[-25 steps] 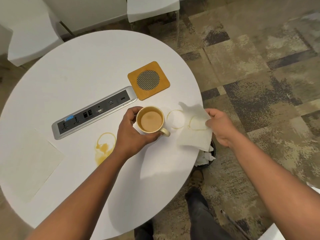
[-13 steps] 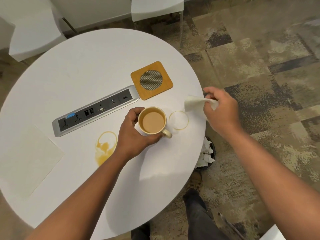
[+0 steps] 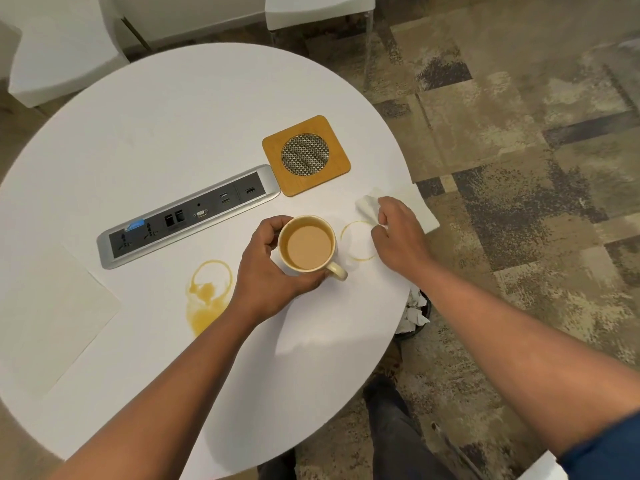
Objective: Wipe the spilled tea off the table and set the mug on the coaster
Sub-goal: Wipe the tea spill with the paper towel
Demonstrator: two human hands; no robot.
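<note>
Round white table (image 3: 173, 116) over patchy brown-grey carpet, with white chairs at the far edge. Cream mug (image 3: 308, 244), full of milky tea, sits on the table and not on the coaster. The left hand (image 3: 273, 271) is wrapped around the mug's left side, fingers curled on the wall, while the handle sticks out toward the near right.

Just right of the mug there's a thin tea ring (image 3: 358, 241) on the tabletop. The right hand (image 3: 398, 233) is right beside that ring, fingers bunched and pinching a white paper napkin (image 3: 415, 206) that lies over the table edge, farther right of the mug.

Wooden coaster (image 3: 306, 154) with a round mesh centre lies beyond the mug, a bit to the right, bare and apart from it. Left of the mug is a bigger tea puddle (image 3: 207, 296), ring plus blotch. A silver power strip (image 3: 188, 216) runs beyond-left of the mug, its end near the coaster.

Bin (image 3: 415, 313) with crumpled tissues sits on the floor, near-right of the mug.
</note>
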